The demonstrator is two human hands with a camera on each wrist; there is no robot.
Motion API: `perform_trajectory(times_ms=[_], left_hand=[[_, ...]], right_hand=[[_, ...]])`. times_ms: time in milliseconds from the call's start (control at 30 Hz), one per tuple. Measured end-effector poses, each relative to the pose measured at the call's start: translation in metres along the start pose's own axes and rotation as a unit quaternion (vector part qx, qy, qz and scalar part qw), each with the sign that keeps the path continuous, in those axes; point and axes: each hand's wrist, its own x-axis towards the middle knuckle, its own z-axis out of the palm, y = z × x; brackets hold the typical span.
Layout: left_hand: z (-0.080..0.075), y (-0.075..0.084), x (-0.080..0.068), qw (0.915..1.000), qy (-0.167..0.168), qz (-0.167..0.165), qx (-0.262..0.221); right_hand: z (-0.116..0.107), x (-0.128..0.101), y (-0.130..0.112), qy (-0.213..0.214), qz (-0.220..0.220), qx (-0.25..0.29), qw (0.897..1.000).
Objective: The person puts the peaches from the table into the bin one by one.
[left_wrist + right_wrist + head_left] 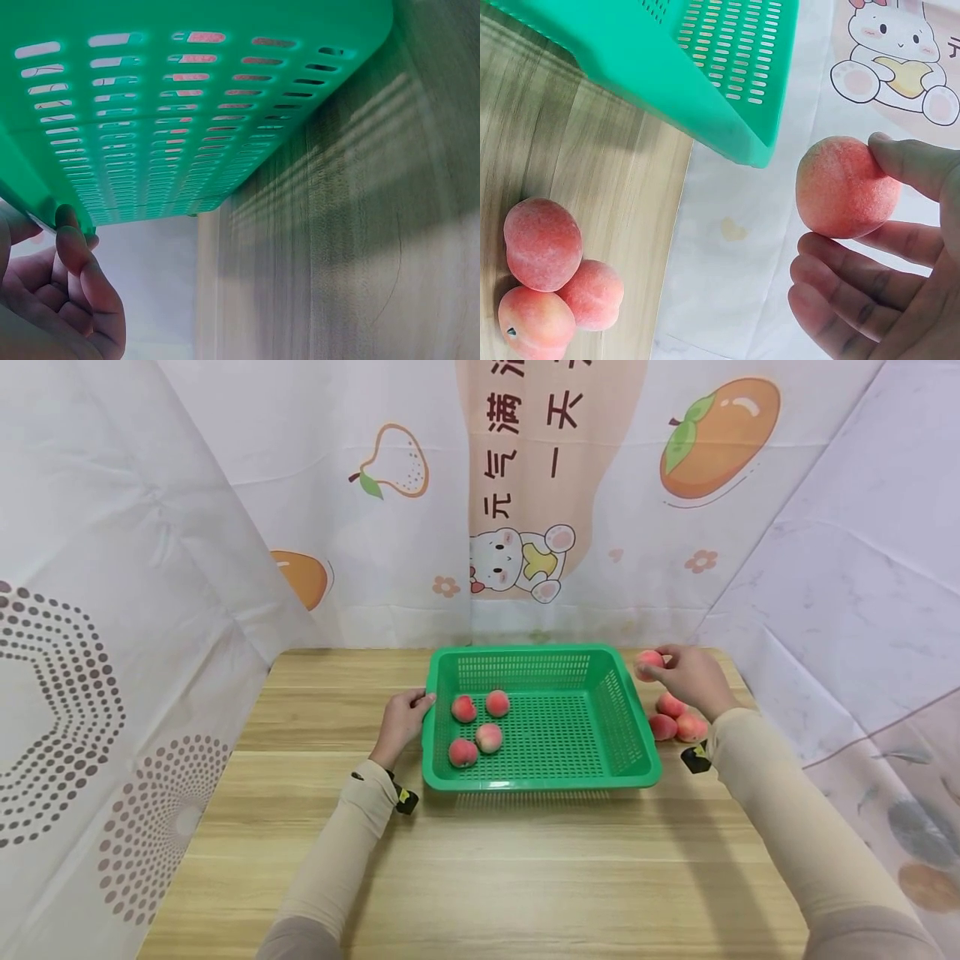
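A green perforated basket stands on the wooden table with several pink peaches on its floor. My left hand grips the basket's left rim, thumb on top. In the left wrist view its curled fingers sit under the rim by the basket wall. My right hand is raised beside the basket's far right corner and pinches one peach. In the right wrist view that peach sits between thumb and fingers, clear of the basket.
Three loose peaches lie clustered on the table right of the basket, under my right wrist; the right wrist view shows these peaches touching. Printed white curtains close in the table at back and sides.
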Motion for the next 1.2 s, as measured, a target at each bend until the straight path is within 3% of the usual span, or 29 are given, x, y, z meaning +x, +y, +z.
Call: perform_trajectory(times_ms=[1200], left_hand=[[0.002, -0.002, 0.000, 1.0000, 0.007, -0.005, -0.003]], right_hand=[[0.023, 0.019, -0.022, -0.012, -0.028, -0.012, 0.999]])
